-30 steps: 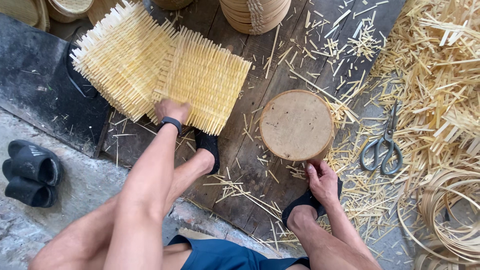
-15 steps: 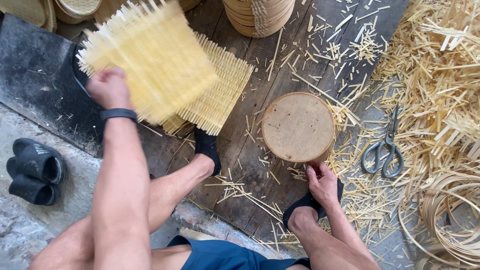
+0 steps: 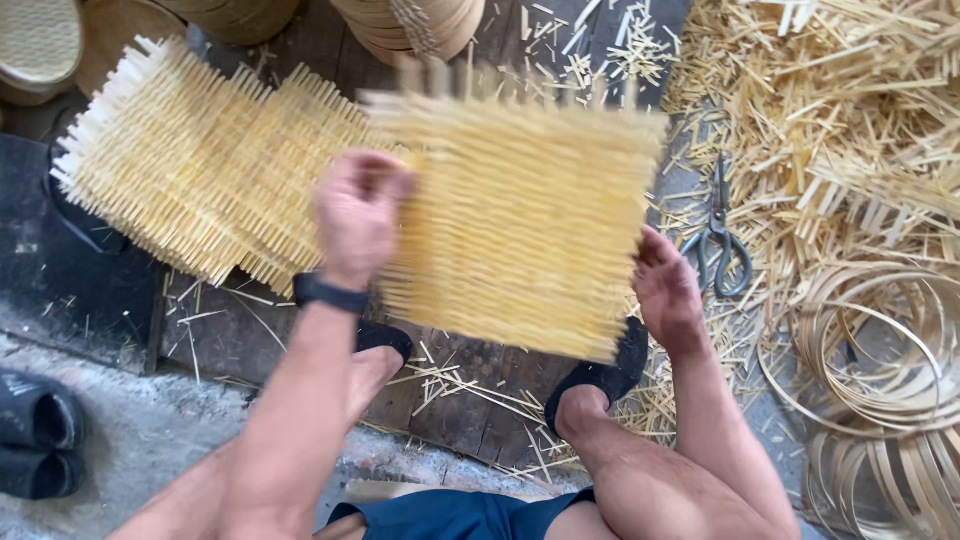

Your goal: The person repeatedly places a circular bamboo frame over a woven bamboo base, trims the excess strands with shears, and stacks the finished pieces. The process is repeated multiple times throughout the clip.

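Two hands hold one woven mat (image 3: 520, 220) up over the wooden floor. The left hand (image 3: 358, 215) is closed around the mat's left edge, fingers curled over the front, a dark band on the wrist. The right hand (image 3: 665, 290) lies open against the right edge near the lower corner; how firmly it grips cannot be told. The mat is pale yellow, roughly square, made of thin flat strips woven crosswise, with loose strip ends sticking out like a fringe along the top. It is blurred, so the finer weave is hard to read.

At nine o'clock from the mat lies a pile of similar mats (image 3: 200, 170), fanned out on the boards. At three o'clock, just beyond the right hand, lie scissors (image 3: 722, 240) among straw cuttings (image 3: 840, 120). At four o'clock sit coiled thin hoops (image 3: 880, 370). At twelve o'clock stand stacked round baskets (image 3: 420, 25).
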